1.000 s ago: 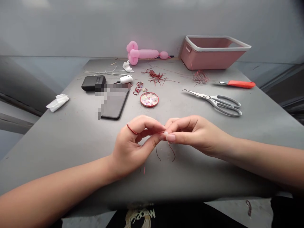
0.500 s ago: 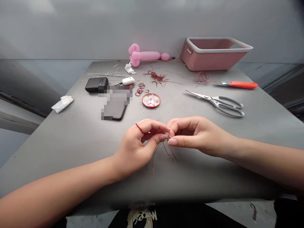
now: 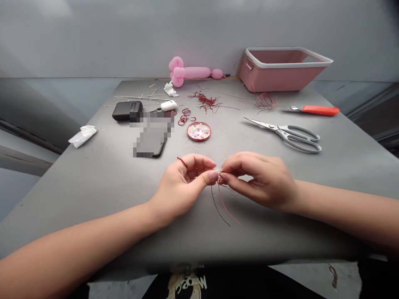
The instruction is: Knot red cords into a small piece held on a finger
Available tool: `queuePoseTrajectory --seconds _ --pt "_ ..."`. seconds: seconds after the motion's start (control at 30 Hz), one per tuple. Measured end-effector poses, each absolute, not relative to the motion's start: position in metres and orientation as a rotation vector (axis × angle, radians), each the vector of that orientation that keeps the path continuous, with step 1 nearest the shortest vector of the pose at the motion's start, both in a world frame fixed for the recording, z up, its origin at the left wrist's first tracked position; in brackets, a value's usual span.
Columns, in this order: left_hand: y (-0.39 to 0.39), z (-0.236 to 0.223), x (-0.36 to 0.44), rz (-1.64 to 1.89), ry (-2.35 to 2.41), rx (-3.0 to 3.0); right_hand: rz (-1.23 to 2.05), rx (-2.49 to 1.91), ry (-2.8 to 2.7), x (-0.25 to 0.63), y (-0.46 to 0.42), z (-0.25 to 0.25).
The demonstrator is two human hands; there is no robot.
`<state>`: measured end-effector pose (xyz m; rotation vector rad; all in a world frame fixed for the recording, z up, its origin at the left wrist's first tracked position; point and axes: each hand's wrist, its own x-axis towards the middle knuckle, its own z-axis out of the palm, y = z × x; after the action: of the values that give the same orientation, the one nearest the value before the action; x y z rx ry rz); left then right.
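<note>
Thumb and fingers of my left hand [image 3: 182,193] pinch a small whitish bead [image 3: 217,170], partly hidden by the fingertips. A thin red ring of cord [image 3: 182,161] sits on that hand's index finger. Right beside it, my right hand [image 3: 260,178] is closed in a pinch on thin dark red thread [image 3: 219,180] at the bead. Loose thread ends hang below both hands toward the table. Beyond the hands lies a round red-rimmed dish [image 3: 199,140] of pale, shiny beads [image 3: 198,131], with several small red cord rings [image 3: 182,121] behind it.
Grey scissors [image 3: 282,132] and an orange-handled cutter [image 3: 319,110] lie at right. Behind are a pink bin [image 3: 277,79], a pink balloon [image 3: 196,73], red thread scraps [image 3: 207,100] and a thread coil [image 3: 266,101]. A phone [image 3: 151,137], black case [image 3: 127,111] and tissue [image 3: 83,136] lie left.
My right hand has turned and its fingertips have shifted slightly, now pinching thread close to the bead. The hanging thread ends have swung to the right. My left hand keeps its pinch.
</note>
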<state>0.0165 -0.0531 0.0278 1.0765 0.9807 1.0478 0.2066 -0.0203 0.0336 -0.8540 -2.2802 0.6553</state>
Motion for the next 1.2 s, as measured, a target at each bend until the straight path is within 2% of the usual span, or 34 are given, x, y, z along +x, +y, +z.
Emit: queuePoseTrajectory --seconds 0.2,0.3,0.37,0.53,0.63,0.73,1.0,1.2 --pt "-0.058 0.023 0.017 1.016 1.009 1.331 0.534 -0.906 -2.305 0.206 -0.03 0.027" --pt "-0.059 0.024 0.018 0.985 0.983 1.346 0.593 -0.97 -2.274 0.206 -0.031 0.03" --pt "-0.058 0.026 0.018 0.995 0.985 1.284 0.82 -0.966 -2.232 0.207 -0.027 0.035" --pt "-0.053 0.031 0.018 1.03 0.915 1.055 1.742 -0.854 -1.831 0.21 -0.006 0.043" --pt "-0.052 0.033 0.018 1.031 0.898 0.99 2.044 -0.785 -1.619 0.209 0.001 0.04" --pt "-0.052 0.033 0.018 1.012 0.898 0.97 2.185 -0.753 -1.481 0.208 0.002 0.035" --pt "-0.053 0.033 0.019 0.985 0.837 0.962 2.15 -0.735 -1.537 0.208 -0.001 0.035" --pt "-0.051 0.033 0.018 0.868 0.778 0.952 1.741 -0.898 -1.854 0.208 -0.009 0.04"
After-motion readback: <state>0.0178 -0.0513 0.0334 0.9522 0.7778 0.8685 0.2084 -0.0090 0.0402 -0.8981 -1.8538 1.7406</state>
